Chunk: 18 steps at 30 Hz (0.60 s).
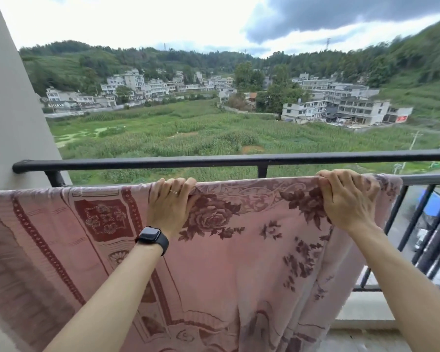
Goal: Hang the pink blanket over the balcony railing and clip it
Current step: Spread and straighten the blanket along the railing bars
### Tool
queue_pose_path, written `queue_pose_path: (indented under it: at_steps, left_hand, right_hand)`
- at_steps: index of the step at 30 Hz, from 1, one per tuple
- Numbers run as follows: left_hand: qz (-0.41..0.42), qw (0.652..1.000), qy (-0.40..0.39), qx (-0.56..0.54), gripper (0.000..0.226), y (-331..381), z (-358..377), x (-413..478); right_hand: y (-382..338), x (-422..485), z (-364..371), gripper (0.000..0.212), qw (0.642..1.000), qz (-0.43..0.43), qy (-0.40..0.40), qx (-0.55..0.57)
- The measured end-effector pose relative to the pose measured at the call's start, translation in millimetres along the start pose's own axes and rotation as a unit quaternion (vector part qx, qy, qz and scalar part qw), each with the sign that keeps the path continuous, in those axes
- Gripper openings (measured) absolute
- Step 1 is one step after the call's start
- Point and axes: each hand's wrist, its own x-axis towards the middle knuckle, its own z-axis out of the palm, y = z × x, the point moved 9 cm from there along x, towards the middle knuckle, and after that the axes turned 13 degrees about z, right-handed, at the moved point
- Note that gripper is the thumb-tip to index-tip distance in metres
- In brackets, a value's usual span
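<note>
From my remote seat I see a pale concrete wall (8,102) running up the left edge. Beyond the balcony lies a wide green field (188,133), overgrown and patchy. Past it stands a cluster of white multi-storey buildings (127,85), with a larger grey block (351,107) to the right bearing a red sign (401,119). Wooded hills (163,57) ring the village under a cloudy sky (163,19). Down at lower right I spot a blue tarp (433,205).
</note>
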Motion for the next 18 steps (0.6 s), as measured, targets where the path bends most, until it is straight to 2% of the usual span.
queue_pose_path:
  at_steps: [2,5,7,9,11,14,18]
  left_hand:
    - [0.000,1.000,-0.016,0.010,0.031,-0.2,0.5,-1.9]
    - [-0.066,0.997,-0.031,0.034,0.037,-7.7,-5.9,-2.3]
    - [-0.145,0.986,-0.069,0.032,0.057,-55.7,-29.6,-13.7]
    - [-0.199,0.976,-0.090,0.019,0.075,-60.3,-41.4,-8.3]
    - [-0.179,0.981,-0.080,-0.012,0.078,-31.8,-47.8,13.7]
    - [-0.085,0.993,-0.059,-0.052,0.065,18.2,-47.5,49.7]
    - [-0.072,0.993,-0.077,-0.048,0.052,32.5,-26.7,54.0]
  right_hand:
    - [18.9,4.2,-1.7,0.059,1.000,-0.006,-0.012,-0.019]
    - [0.3,3.4,-5.3,0.053,0.999,-0.005,-0.019,0.025]
    - [-58.9,-8.2,-14.2,0.053,0.999,-0.027,-0.004,0.047]
    - [-82.6,-15.5,-17.3,0.051,0.997,-0.043,-0.011,0.058]
    - [-92.7,-16.5,-11.0,0.049,0.997,-0.055,-0.031,0.049]
    - [-114.8,-20.7,-6.4,0.047,0.995,-0.074,-0.041,0.055]
    - [-116.6,-18.3,-12.2,0.050,0.990,-0.130,-0.030,0.040]
